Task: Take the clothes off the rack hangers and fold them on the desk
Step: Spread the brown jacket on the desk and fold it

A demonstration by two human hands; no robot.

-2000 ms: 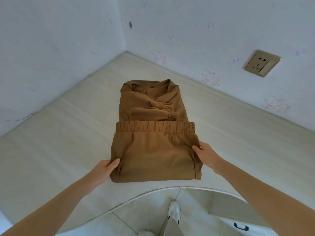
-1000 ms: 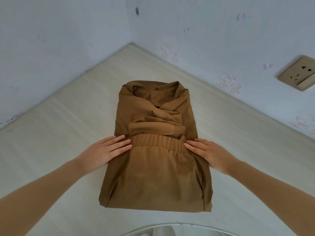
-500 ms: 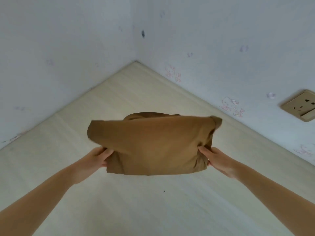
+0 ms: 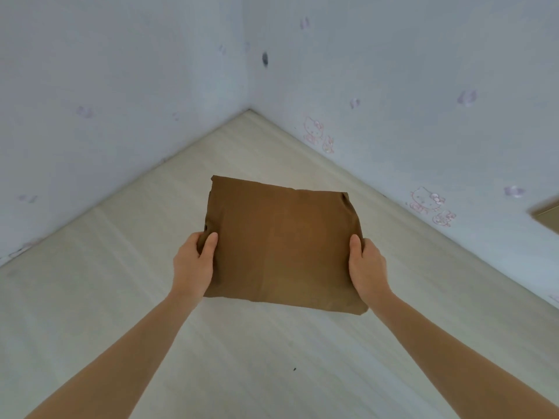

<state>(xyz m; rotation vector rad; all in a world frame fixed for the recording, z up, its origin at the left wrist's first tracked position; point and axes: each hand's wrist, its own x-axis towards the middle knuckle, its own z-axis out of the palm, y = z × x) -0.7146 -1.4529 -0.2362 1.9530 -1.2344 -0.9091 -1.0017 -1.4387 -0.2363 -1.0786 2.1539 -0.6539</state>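
A brown garment [image 4: 282, 243] is folded into a compact flat rectangle in the middle of the pale wooden desk [image 4: 121, 313]. My left hand [image 4: 193, 263] grips its left edge, thumb on top and fingers curled under. My right hand [image 4: 367, 266] grips its right edge the same way. Whether the bundle rests on the desk or is held just above it cannot be told. No rack or hangers are in view.
The desk sits in a corner between two pale blue walls [image 4: 106, 86] with small pink cartoon stickers [image 4: 314, 131]. A wall socket [image 4: 547, 219] shows at the right edge. A tiny dark speck [image 4: 294, 369] lies on the desk in front of the bundle.
The long folded garment was doubled over on itself and lifted; it is now a smooth compact rectangle, lower and flatter, with both hands gripping its sides. The view moved closer to the corner.
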